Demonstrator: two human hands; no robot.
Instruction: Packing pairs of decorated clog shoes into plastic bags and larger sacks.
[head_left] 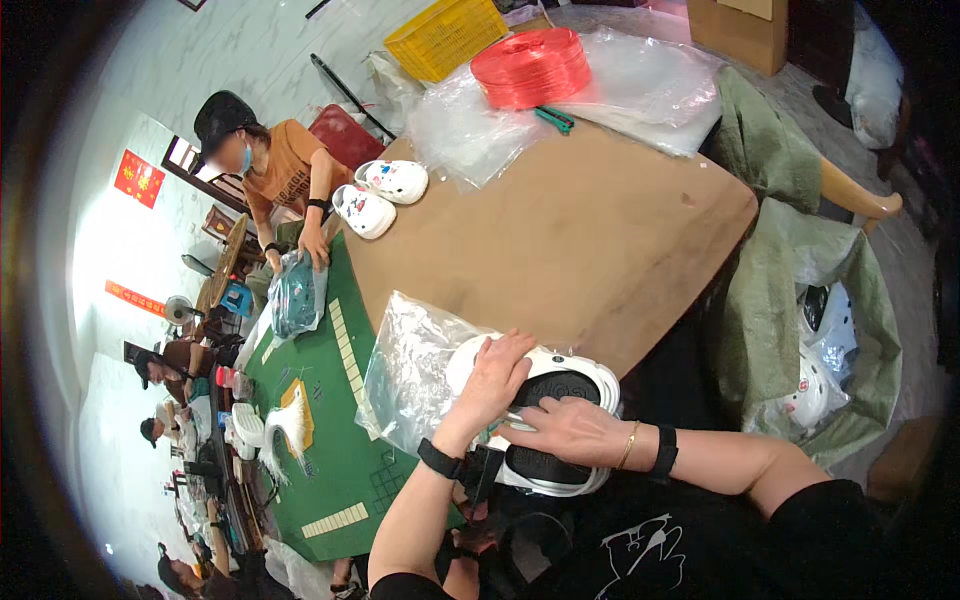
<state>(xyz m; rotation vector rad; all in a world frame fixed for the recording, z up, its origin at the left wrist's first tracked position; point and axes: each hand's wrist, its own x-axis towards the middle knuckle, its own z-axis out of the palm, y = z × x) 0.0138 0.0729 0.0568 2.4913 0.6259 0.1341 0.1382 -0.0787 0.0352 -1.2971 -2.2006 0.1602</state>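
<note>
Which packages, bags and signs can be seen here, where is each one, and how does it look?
Clear plastic bag: beside the left hand, crinkled.
Bagged shoe: in the co-worker's hands, teal inside.
Stack of clear bags: table's far end.
Yellow crate: behind, rectangular.
Red wall signs: left wall.

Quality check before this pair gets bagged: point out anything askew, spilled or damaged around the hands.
Nothing looks spilled or damaged. The left hand and right hand press on white clogs with black insoles, stacked unevenly at the brown table's edge. The clear bag lies crumpled, overhanging onto the green table. Two more white clogs sit unbagged at the far corner.
</note>
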